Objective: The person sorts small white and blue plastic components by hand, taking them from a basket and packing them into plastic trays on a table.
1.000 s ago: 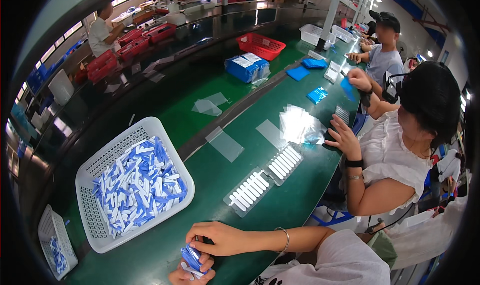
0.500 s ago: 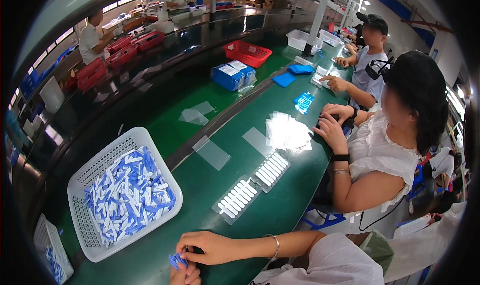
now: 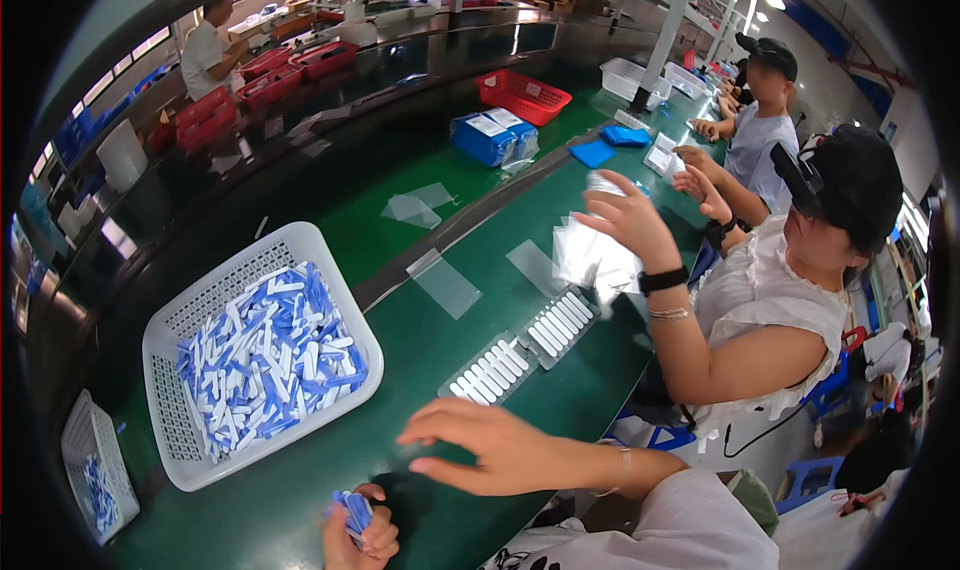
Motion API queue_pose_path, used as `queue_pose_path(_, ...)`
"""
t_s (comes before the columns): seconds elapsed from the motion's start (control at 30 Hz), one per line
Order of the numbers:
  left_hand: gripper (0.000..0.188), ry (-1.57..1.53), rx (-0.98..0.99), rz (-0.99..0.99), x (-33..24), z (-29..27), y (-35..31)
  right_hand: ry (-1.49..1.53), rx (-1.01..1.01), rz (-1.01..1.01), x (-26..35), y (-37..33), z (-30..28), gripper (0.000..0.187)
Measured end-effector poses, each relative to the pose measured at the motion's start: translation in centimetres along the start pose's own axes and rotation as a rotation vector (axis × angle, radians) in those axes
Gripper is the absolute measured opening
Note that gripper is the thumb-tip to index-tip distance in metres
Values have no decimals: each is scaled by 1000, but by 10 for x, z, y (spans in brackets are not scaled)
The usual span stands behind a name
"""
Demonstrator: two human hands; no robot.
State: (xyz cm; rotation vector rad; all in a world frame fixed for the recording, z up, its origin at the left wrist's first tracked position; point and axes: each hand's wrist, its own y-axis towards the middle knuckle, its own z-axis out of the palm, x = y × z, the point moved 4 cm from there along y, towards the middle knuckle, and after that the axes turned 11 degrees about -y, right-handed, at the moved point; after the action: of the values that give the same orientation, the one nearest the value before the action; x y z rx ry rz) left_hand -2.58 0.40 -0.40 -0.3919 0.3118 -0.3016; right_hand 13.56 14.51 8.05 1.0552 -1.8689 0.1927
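Low in the view, my left hand (image 3: 372, 544) is closed around a few small blue-and-white plastic pieces (image 3: 355, 510), their ends sticking up past the fingers. My right hand (image 3: 490, 448) hovers above the green table with thumb and fingers apart, and nothing shows between them. Just beyond it lies a clear plastic tray (image 3: 488, 372) with several white strips in a row. A second such tray (image 3: 560, 328) adjoins its far end. To the left stands a white perforated basket (image 3: 368, 365), heaped with loose blue and white pieces (image 3: 270, 355).
A smaller basket (image 3: 75, 440) of blue pieces sits at far left. Clear sheets (image 3: 445, 282) and a pile of white sheets (image 3: 590, 255) lie ahead. On the right, a co-worker's raised hand (image 3: 630, 215) is over that pile. Blue packs (image 3: 490, 140) and a red basket (image 3: 525, 98) are farther off.
My right hand has come away from the left and moved right, its fingers opening. The left keeps its pieces. The co-worker's hands have lifted off the table edge. The whole view has shifted slightly.
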Motion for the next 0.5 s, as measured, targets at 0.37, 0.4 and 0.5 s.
queue_pose_path(0.37,30,15,-41,-45,-7,9,-9,-963,-45,-244,-46,53,-150,11)
queue_pose_path(0.4,26,52,-13,-60,-5,16,-2,-1100,-22,-155,-51,56,-178,11)
queue_pose_path(0.5,23,122,-103,70,-11,20,-10,-1298,121,-223,-119,90,-185,21)
